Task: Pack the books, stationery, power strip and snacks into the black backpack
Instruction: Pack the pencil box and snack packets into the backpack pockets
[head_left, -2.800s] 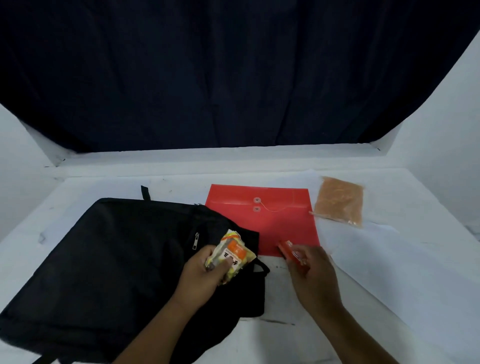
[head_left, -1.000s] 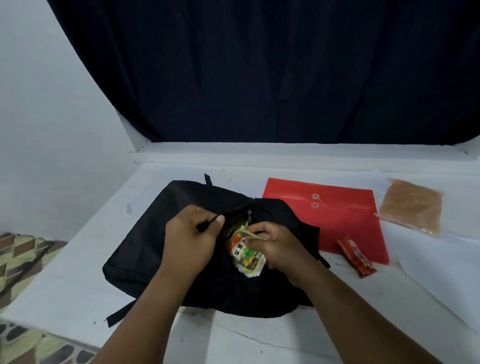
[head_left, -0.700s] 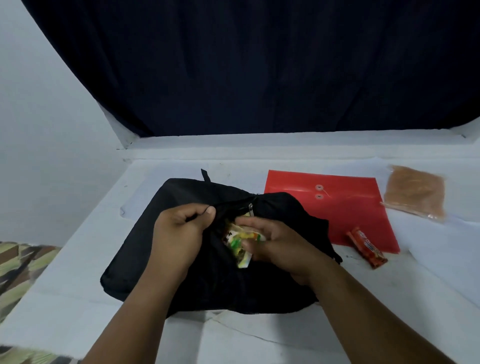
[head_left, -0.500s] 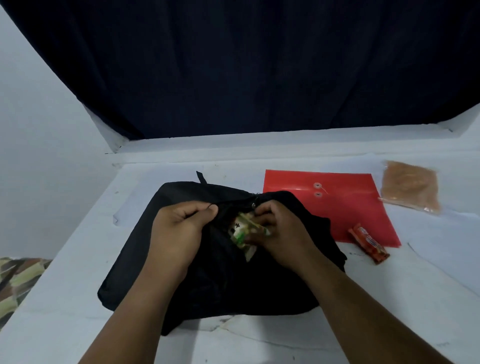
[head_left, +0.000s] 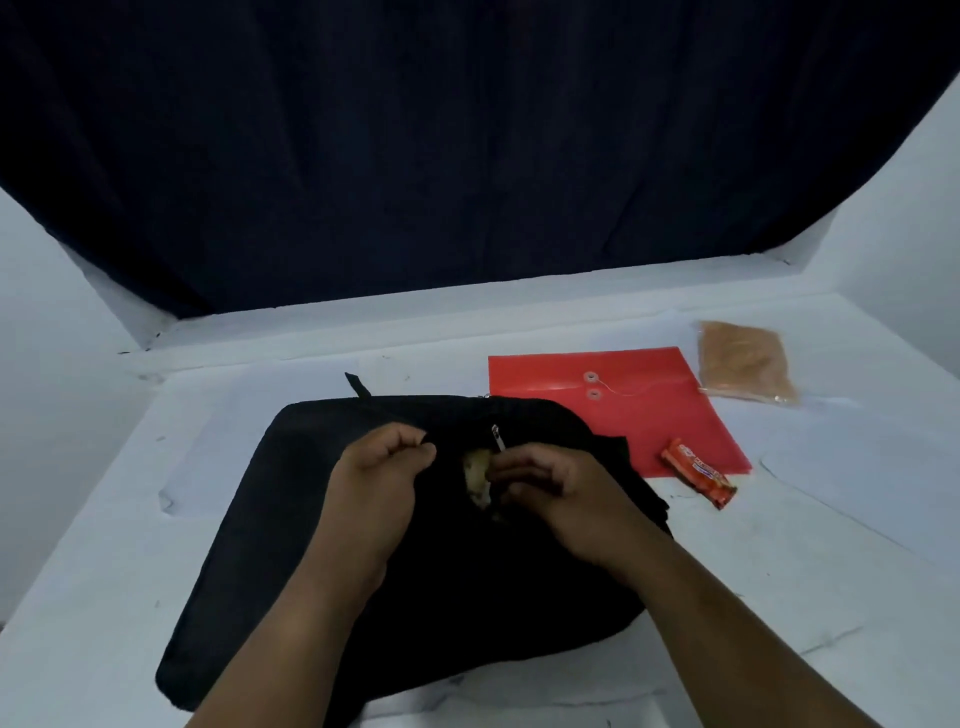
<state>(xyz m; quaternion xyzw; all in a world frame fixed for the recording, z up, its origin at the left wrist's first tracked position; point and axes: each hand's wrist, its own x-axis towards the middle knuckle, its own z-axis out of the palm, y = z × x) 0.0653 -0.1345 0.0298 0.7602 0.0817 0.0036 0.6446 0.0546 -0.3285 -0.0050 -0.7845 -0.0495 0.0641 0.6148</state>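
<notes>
We see the backpack (head_left: 415, 545) flat on the worktop (head_left: 779, 571), our left hand (head_left: 376, 480) pinching its pocket edge, our right hand (head_left: 550, 488) pushing a snack (head_left: 478, 475) into the pocket, red folder (head_left: 623, 405), bar (head_left: 698, 472) and brown bag (head_left: 745, 361) lying right of it.

The black backpack (head_left: 291, 545) lies flat on the white bench, its pocket open near the top. A yellowish snack packet (head_left: 479, 475) sits half inside this pocket. A red envelope folder (head_left: 623, 405) lies flat just behind the bag. An orange snack bar (head_left: 698, 472) rests at the folder's near corner. A clear bag of brown snack (head_left: 744, 361) lies beside the folder.
</notes>
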